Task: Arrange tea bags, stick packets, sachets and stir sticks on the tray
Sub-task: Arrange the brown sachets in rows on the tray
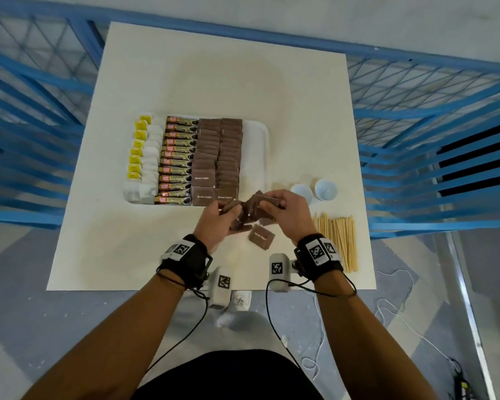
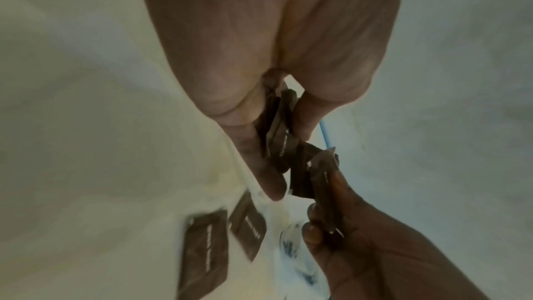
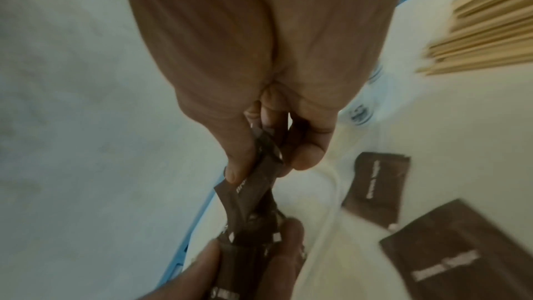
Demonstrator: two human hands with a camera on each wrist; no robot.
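Both hands hold one fanned bunch of brown sugar sachets [image 1: 251, 210] just in front of the tray [image 1: 257, 145]. My left hand [image 1: 228, 215] grips its left end, thumb and fingers pinching several sachets [image 2: 278, 131]. My right hand [image 1: 273, 204] pinches the right end [image 3: 259, 168]. On the tray lie a column of tea bags [image 1: 145, 157] with yellow tags, a column of stick packets [image 1: 176, 160] and two columns of brown sachets [image 1: 217, 157]. One loose sachet [image 1: 261, 236] lies on the table below my hands. The stir sticks [image 1: 337, 241] sit in a pile to the right.
Two small white cups [image 1: 313, 192] stand right of the tray, behind the stir sticks. The tray's right strip is bare. The white table [image 1: 214, 82] is ringed by blue railings [image 1: 430, 111]. Cables hang from both wrist cameras.
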